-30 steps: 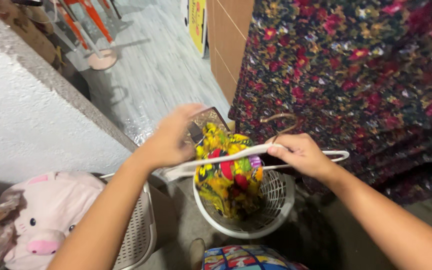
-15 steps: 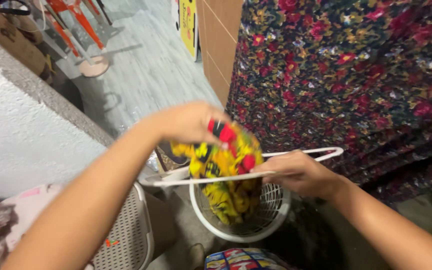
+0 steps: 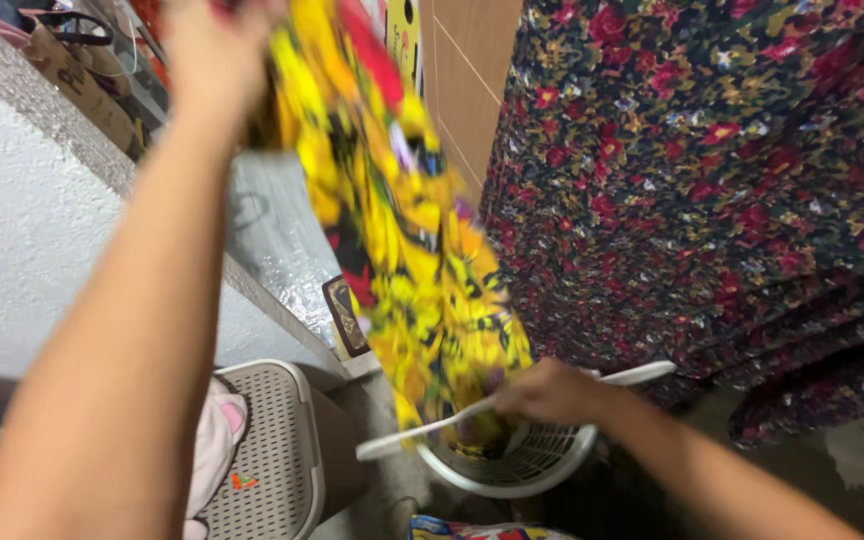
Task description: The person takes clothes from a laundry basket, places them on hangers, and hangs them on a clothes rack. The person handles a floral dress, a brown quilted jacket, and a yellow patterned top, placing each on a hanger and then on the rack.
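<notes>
Far left of frame: white rough wall (image 3: 22,260), w/ a brown bag (image 3: 77,80) on its ledge at upper left. Lower left: pink soft toy (image 3: 214,450) beside a white perforated hamper lid (image 3: 272,450). Left hand (image 3: 214,50) was raised at top left-centre, closed on the top of a yellow-red patterned cloth (image 3: 402,250); blurred. Cloth hung down thru centre frame, its lower end reaching into a white round laundry basket (image 3: 512,465) at bottom centre. Right hand (image 3: 547,392), lower centre, was closed on a white plastic hanger (image 3: 642,375) lying across the basket rim, touching the cloth's lower part. Right half of frame: dark floral fabric (image 3: 712,180) hanging, tiled wall (image 3: 462,80) behind.
</notes>
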